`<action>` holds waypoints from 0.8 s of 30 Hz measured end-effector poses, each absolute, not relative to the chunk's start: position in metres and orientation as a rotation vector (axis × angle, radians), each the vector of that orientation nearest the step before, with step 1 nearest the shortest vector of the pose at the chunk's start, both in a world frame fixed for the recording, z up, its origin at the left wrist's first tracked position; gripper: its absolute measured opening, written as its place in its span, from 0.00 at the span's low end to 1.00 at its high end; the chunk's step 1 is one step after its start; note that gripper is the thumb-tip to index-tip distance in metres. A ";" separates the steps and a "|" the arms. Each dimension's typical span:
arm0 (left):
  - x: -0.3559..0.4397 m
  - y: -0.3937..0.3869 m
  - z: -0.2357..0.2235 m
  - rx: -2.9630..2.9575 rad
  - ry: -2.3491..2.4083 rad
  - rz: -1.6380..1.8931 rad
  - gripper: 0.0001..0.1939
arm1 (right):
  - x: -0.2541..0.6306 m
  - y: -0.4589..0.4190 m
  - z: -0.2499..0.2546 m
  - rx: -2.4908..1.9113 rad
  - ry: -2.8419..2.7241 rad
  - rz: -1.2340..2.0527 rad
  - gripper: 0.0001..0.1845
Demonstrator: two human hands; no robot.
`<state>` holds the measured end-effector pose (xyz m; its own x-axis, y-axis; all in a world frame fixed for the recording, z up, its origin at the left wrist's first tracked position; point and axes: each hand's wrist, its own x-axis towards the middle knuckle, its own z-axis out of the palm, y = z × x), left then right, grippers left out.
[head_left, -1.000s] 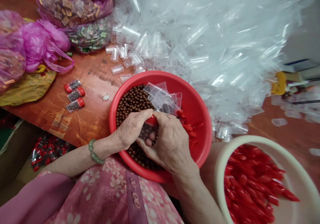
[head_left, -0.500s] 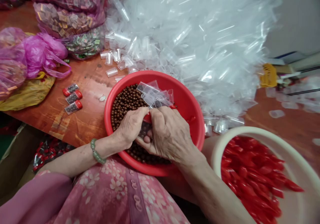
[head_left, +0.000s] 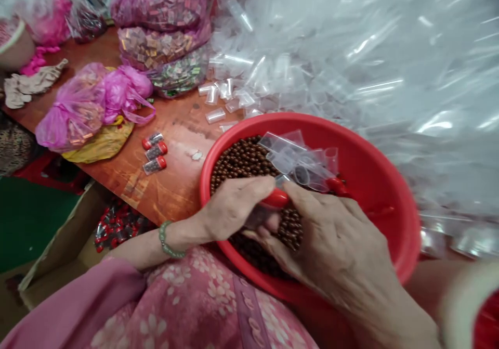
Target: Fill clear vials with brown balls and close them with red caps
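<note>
The left hand (head_left: 234, 208) and right hand (head_left: 335, 245) clamp a red-capped tube (head_left: 265, 208) between curled fingers, low over brown beads (head_left: 244, 163) in a red basin (head_left: 390, 198) at the edge of the worktop (head_left: 175, 136).

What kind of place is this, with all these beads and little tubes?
It looks like a small workshop for packing beads, though I can't be sure. A red basin holds brown beads, clear plastic tubes lie heaped beside it, and filled red-capped tubes sit on the wooden table.
</note>
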<state>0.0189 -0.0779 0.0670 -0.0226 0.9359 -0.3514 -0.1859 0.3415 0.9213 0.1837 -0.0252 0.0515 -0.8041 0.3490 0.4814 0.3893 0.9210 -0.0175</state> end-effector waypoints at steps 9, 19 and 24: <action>-0.110 -0.115 -0.011 1.330 2.579 0.919 0.16 | 0.205 -0.015 0.031 -0.833 -2.773 0.051 0.13; -0.076 -0.092 0.012 1.865 2.439 1.130 0.12 | 0.186 0.031 0.038 -1.096 -2.739 0.165 0.13; -0.023 -0.073 0.022 2.098 1.987 1.174 0.09 | 0.161 0.073 0.035 -1.069 -2.962 0.205 0.16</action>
<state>-0.0227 -0.0725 0.0222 -0.0950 0.8656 0.4917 0.8484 -0.1880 0.4949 0.1606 0.0726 0.0348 -0.7704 0.6350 -0.0571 0.6368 0.7621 -0.1169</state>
